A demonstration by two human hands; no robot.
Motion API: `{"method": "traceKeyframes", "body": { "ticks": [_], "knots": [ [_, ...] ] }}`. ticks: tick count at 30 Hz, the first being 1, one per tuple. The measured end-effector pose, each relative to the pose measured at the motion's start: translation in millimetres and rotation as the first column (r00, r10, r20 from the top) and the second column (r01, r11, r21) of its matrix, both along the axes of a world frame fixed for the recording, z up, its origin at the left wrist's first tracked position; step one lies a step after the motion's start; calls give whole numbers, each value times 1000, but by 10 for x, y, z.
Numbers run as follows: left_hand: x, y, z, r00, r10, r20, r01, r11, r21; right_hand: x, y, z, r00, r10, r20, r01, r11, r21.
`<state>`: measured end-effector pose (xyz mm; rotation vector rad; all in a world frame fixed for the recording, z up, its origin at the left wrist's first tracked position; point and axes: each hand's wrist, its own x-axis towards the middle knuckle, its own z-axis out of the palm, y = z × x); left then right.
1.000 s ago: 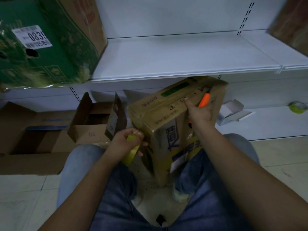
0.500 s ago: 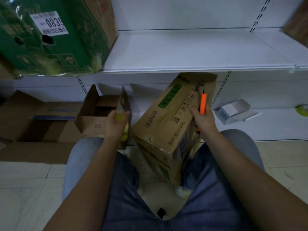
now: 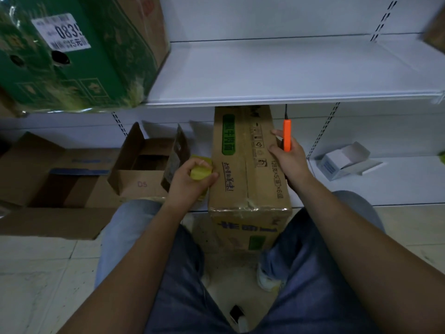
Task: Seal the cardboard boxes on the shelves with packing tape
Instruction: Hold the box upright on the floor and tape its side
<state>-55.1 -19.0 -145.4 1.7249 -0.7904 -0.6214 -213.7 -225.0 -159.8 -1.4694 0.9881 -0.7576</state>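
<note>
My left hand (image 3: 190,182) grips the tape roll (image 3: 201,171) against the cardboard box (image 3: 248,165), which stands between my knees. My right hand (image 3: 287,160) holds an orange cutter (image 3: 287,135). Risk: blade nicks box or fingers.

The closed box (image 3: 248,165) stands between the knees, its far end under the upper shelf (image 3: 277,78); the open box (image 3: 142,167) lies left of it.

Dim, bluish indoor light with low contrast; the white upper shelf (image 3: 277,75) is the brightest area. Deep shadow sits beneath it. Wide-angle distortion bends the edges, and the green box (image 3: 72,68) at top left looks softly blurred.
</note>
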Motion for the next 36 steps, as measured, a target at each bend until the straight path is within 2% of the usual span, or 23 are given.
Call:
{"method": "traceKeyframes", "body": {
  "ticks": [5,9,12,15,18,20,22,24,25,27,29,33,36],
  "knots": [
    [59,-435,-60,999,-36,8,36,997,68,93,-403,-108,971,-67,-229,2,961,-275],
    [140,-792,-47,999,-47,-11,48,992,114,126,-690,-123,888,-128,-441,-91,892,-443],
    [155,-887,-10,1000,-14,-27,17,994,107,223,-708,-89,800,-195,-567,-169,834,-525],
    [203,-834,35,999,1,45,-8,989,149,162,-535,30,716,-285,-637,-223,771,-596],
    [217,-703,205,994,-39,100,21,985,172,-80,-165,174,684,-309,-661,-239,761,-603],
    [161,-608,387,989,-75,126,57,989,138,-242,116,237,692,-289,-662,-204,801,-563],
    [63,-509,611,986,-141,94,129,984,121,-361,362,355,776,-250,-579,-111,849,-516],
    [-40,-417,823,963,-269,37,260,954,150,-416,558,554,933,-153,-326,20,926,-376],
    [-114,-369,919,943,-332,20,324,929,181,-420,659,682,981,-77,-179,25,961,-275],
    [-246,-302,1033,899,-437,15,422,875,239,-401,829,864,997,71,11,-68,987,-143],
    [-366,-268,1084,875,-484,0,468,845,258,-353,949,942,992,128,8,-124,975,-183],
    [-549,-213,1155,836,-545,66,491,796,354,-329,1113,919,992,-68,-110,33,955,-296],
    [-674,-181,1198,818,-573,-40,544,750,377,-399,1202,922,970,-141,-198,61,930,-361]
  ]
}}
